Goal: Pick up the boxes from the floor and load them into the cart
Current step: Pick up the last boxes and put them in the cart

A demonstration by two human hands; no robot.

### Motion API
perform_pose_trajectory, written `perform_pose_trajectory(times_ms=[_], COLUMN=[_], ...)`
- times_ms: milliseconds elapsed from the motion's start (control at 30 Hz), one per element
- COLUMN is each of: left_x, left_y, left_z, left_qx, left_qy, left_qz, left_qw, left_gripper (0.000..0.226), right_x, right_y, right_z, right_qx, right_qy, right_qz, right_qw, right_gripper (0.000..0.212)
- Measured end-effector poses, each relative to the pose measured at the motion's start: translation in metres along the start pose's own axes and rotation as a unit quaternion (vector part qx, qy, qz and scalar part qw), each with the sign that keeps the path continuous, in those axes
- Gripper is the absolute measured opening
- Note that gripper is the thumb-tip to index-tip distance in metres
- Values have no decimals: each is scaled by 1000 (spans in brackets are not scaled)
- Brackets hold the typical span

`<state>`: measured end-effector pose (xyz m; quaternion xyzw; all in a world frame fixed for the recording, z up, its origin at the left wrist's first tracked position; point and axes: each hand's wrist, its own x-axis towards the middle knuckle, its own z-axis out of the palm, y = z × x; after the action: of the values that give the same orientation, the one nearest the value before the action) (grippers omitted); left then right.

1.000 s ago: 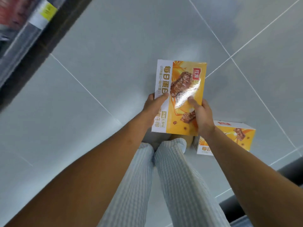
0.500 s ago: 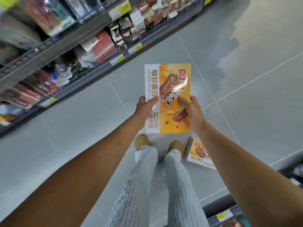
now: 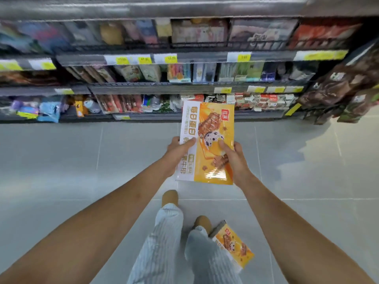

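Compared with half a second ago, the head has lifted: store shelves (image 3: 184, 87) now fill the whole top of the view, and the held box (image 3: 211, 124) sits in front of their lowest tier instead of over bare tile.

Nearest are legs in pale ribbed trousers (image 3: 164, 238) and two tan shoes (image 3: 169, 197). Just beside the right shoe a second box (image 3: 233, 245), the same orange and white, lies on the grey tiled floor (image 3: 82, 160), angled with its printed face up.

Farther out, both arms reach forward. The left hand (image 3: 177, 153) grips the held box's white edge, thumb across the front. The right hand (image 3: 235, 160) grips the orange edge, thumb on the printed face. That box is off the floor, its face toward the camera.

Beyond, the shelves are packed with blurred packets, with yellow price tags (image 3: 123, 59) along their rails.
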<state>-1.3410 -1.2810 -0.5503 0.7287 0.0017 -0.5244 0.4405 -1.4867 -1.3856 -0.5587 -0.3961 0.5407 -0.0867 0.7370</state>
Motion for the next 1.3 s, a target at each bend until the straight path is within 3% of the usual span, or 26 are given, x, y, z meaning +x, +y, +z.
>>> perform_pose_trajectory(times_ms=[100, 233, 400, 500, 600, 667, 700, 800, 900, 1000, 1100, 1200, 1300], left_x=[-29, -71, -111, -131, -153, -161, -166, -175, -187, -197, -203, -199, -192], left_y=[9, 13, 10, 3, -7, -17, -24, -41, -55, -62, -65, -66, -62], left_z=[-33, -83, -163, -221, -275, -306, -323, -369, -419, -465, -512, -554, -603], left_qx=[-50, -168, -237, -281, -313, -326, -337, -402, -440, -458, -475, -482, -489], left_qy=[34, 62, 118, 147, 167, 164, 173, 197, 239, 263, 296, 318, 332], left_qz=[30, 48, 79, 81, 59, 46, 50, 74, 92, 100, 105, 93, 89], left_qw=[998, 983, 961, 945, 933, 930, 924, 891, 861, 843, 822, 811, 801], left_gripper=[49, 34, 32, 33, 44, 61, 57, 43, 41, 35, 40, 45, 44], right_x=[-15, -34, -57, -69, -84, -86, -91, -101, -101, -108, -117, -121, -114], right_y=[-25, -51, -61, -61, -56, -49, -43, -24, -1, 15, 23, 27, 35], right_z=[35, 95, 186, 248, 312, 352, 373, 436, 498, 554, 608, 657, 716], right_qx=[-55, -129, -197, -227, -255, -266, -268, -301, -316, -342, -365, -387, -402], right_qy=[-42, -117, -180, -216, -251, -278, -297, -328, -365, -368, -395, -405, -420], right_qz=[-23, -46, -47, -26, -13, -5, 3, 7, 14, 26, 31, 28, 35], right_qw=[997, 984, 962, 949, 934, 923, 917, 895, 875, 864, 842, 828, 813], right_gripper=[47, 56, 78, 49, 61, 53, 52, 98, 94, 114, 96, 101, 88])
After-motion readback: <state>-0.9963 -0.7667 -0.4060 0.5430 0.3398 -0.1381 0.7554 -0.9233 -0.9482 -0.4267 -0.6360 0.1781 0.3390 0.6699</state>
